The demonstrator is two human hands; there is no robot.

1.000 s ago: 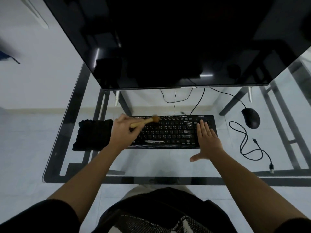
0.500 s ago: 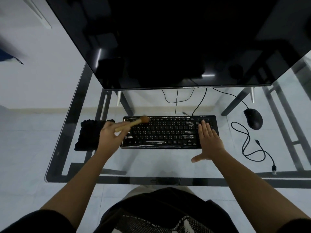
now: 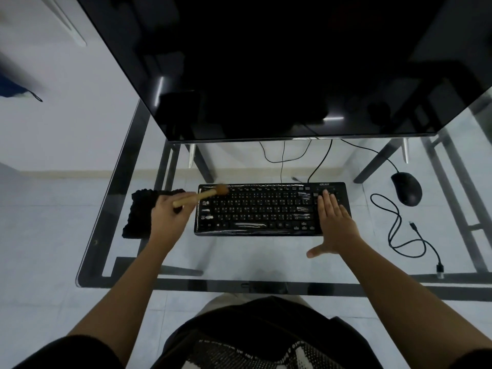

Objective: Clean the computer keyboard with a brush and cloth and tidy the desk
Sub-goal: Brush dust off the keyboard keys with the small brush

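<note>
A black keyboard (image 3: 266, 209) lies on the glass desk (image 3: 239, 257), below the monitor. My left hand (image 3: 169, 213) grips a wooden-handled brush (image 3: 205, 194), whose brown bristle head rests over the keyboard's top left corner. My right hand (image 3: 334, 225) lies flat with fingers spread on the keyboard's right end, pressing it down. A black cloth (image 3: 139, 213) lies on the desk just left of the keyboard, partly hidden by my left hand.
A large dark monitor (image 3: 266, 62) overhangs the back of the desk. A black mouse (image 3: 406, 188) sits at the right, with a loose black cable (image 3: 399, 235) coiled in front of it. Cables run behind the keyboard. The desk's front edge is near my lap.
My left hand and the brush have swept leftward along the keyboard's top row, from its middle to its left corner. The right hand has stayed on the keyboard's right end.
</note>
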